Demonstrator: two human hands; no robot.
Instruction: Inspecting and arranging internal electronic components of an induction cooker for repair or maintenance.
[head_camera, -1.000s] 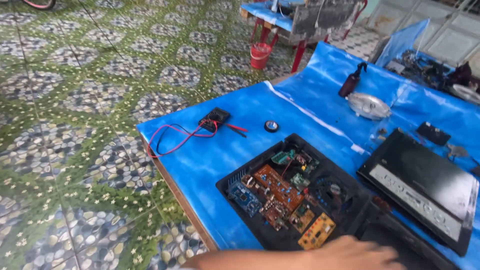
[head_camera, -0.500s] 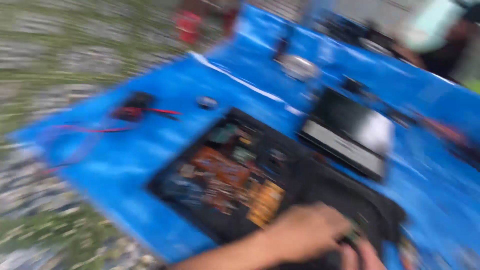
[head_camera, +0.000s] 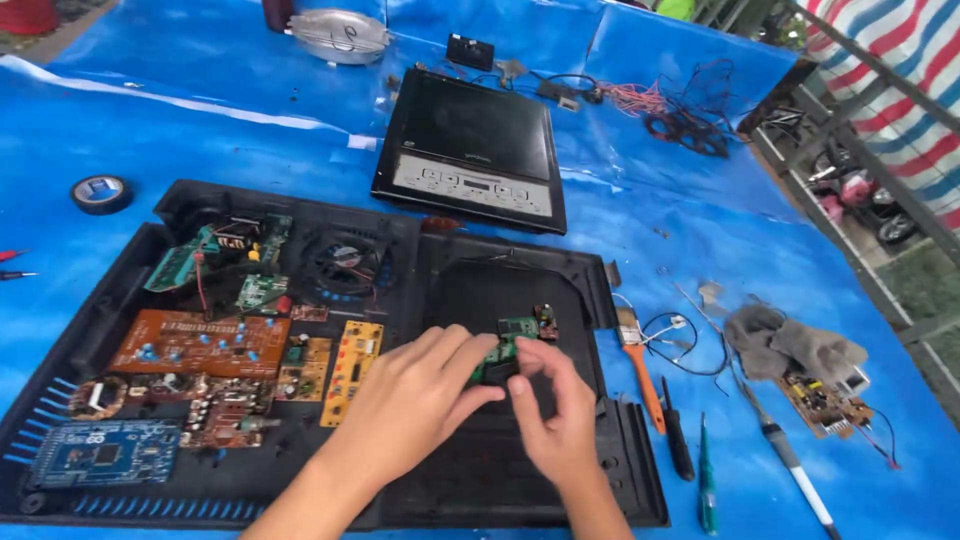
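Two hands, left hand (head_camera: 415, 395) and right hand (head_camera: 555, 415), pinch a small green board (head_camera: 508, 340) inside the black casing (head_camera: 420, 260), grip closed.

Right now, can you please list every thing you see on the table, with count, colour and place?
blue sheet: one, blue, covering the table
black casing: one, black, opened, in front
circuit boards: several, orange, green, yellow, blue, left half of casing
fan: one, black, casing top
small green board: one, green, right half of casing
cooktop panel: one, black, behind casing
tape roll: one, blue-black, far left
brush: one, orange handle, right of casing
screwdrivers: two, black and green, beside brush
grey cloth: one, far right
left hand: touching small green board
right hand: touching it too
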